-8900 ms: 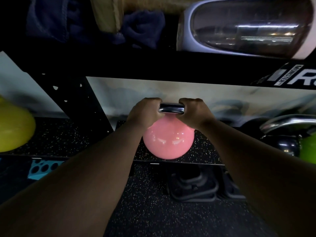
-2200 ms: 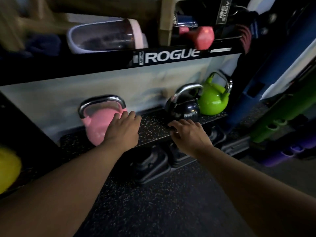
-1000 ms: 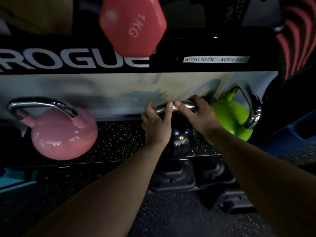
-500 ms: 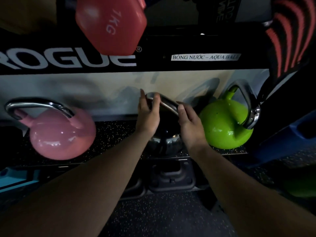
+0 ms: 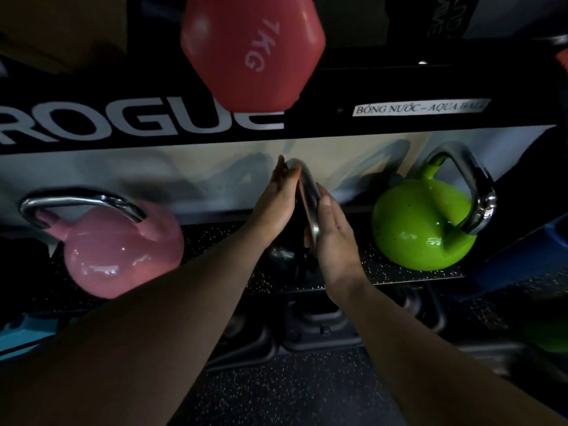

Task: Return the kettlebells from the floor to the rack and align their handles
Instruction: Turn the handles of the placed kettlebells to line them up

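Note:
Three kettlebells stand on the speckled rack shelf (image 5: 402, 273). The pink kettlebell (image 5: 120, 253) is at the left, its chrome handle running left to right. At the right, the green kettlebell (image 5: 421, 229) has its handle turned toward the right. Between them is the black kettlebell (image 5: 284, 256), mostly hidden by my arms. Its chrome handle (image 5: 309, 198) points front to back. My left hand (image 5: 276, 204) presses flat on the handle's left side. On the opposite side, my right hand (image 5: 335, 238) presses too, fingers extended.
A red 1 kg dumbbell (image 5: 252, 50) juts out from the upper shelf just above my hands. The black ROGUE beam (image 5: 123, 127) runs overhead. Dark moulded blocks (image 5: 319, 327) sit on the floor under the shelf. A blue object (image 5: 522, 256) stands at the right.
Half a second ago the black kettlebell's handle lay diagonal; now it is turned more front to back between my palms. The camera has moved closer. The pink and green kettlebells have not moved.

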The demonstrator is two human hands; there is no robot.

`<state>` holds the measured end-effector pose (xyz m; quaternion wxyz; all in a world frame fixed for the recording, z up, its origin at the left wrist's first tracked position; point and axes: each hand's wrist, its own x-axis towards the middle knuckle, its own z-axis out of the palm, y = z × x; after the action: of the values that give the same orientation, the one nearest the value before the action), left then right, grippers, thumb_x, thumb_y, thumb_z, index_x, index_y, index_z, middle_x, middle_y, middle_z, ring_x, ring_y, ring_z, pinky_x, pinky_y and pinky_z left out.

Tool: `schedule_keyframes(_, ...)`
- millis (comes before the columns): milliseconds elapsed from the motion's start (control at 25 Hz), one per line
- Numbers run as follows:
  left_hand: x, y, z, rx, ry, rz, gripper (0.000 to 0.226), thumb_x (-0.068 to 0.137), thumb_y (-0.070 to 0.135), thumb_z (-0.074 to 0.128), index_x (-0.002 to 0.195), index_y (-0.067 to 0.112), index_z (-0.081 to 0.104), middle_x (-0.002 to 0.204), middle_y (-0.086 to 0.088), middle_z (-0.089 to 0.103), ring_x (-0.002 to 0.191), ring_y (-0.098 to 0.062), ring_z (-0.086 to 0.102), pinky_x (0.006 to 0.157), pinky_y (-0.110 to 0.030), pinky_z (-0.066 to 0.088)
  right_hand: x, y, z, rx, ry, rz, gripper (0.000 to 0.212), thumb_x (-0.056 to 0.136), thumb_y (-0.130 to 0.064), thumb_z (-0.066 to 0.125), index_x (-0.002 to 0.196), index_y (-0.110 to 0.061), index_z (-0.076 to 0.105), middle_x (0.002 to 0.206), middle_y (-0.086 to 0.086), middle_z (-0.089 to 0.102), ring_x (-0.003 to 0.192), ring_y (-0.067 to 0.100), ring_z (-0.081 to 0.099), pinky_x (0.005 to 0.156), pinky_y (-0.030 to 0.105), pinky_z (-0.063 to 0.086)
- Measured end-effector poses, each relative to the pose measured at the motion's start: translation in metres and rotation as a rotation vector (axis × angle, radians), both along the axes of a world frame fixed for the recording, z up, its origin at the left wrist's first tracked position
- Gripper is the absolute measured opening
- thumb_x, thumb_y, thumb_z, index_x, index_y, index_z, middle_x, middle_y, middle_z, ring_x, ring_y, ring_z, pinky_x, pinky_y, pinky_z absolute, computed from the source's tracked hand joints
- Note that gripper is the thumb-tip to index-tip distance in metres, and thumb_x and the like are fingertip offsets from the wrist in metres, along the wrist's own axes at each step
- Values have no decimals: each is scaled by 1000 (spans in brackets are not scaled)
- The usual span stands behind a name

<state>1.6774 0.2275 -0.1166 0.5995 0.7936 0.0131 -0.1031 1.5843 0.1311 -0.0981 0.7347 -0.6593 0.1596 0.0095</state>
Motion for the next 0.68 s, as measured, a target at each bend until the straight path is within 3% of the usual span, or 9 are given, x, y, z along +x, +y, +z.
schedule_keyframes(160,5,3,0,-7,7,-14,66,95,67,27,154,40,16,159,-2,33,141,-25,36,115,-43,28,9,7,2,40,-16,-20,39,104,-44,34,140,-41,48,136,5,60,103,11,56,71,19,48)
schedule_keyframes(280,7,3,3,-1,2,4,64,95,66,26,151,35,30,151,-5,45,134,-25,47,114,-45,33,7,19,-3,78,-54,-9,41,105,-39,34,145,-37,43,142,-5,56,125,6,53,104,32,46)
schedule_keyframes(360,4,4,2,3,-1,-7,64,95,68,26,147,33,36,146,-4,51,130,-23,50,112,-47,35,4,23,-5,78,-67,-22,41,105,-39,35,146,-37,43,142,-8,55,128,4,51,111,35,40)
schedule_keyframes(440,3,4,2,-1,9,-13,63,94,69,26,147,36,36,145,-4,52,130,-23,50,112,-47,35,5,21,-7,105,-65,-24,41,105,-39,36,145,-38,44,140,-9,57,127,6,53,109,37,43)
schedule_keyframes(600,3,3,5,30,3,6,63,94,69,24,146,37,38,142,-7,54,127,-25,53,107,-41,39,9,17,-3,140,-42,30,40,105,-38,35,144,-40,44,134,-2,63,117,15,61,81,29,51)
schedule_keyframes(680,3,4,5,61,0,8,63,94,70,23,146,37,38,139,-9,56,124,-28,54,105,-42,40,8,19,-2,158,-30,15,40,105,-37,35,144,-40,45,133,-5,63,119,14,61,83,30,51)
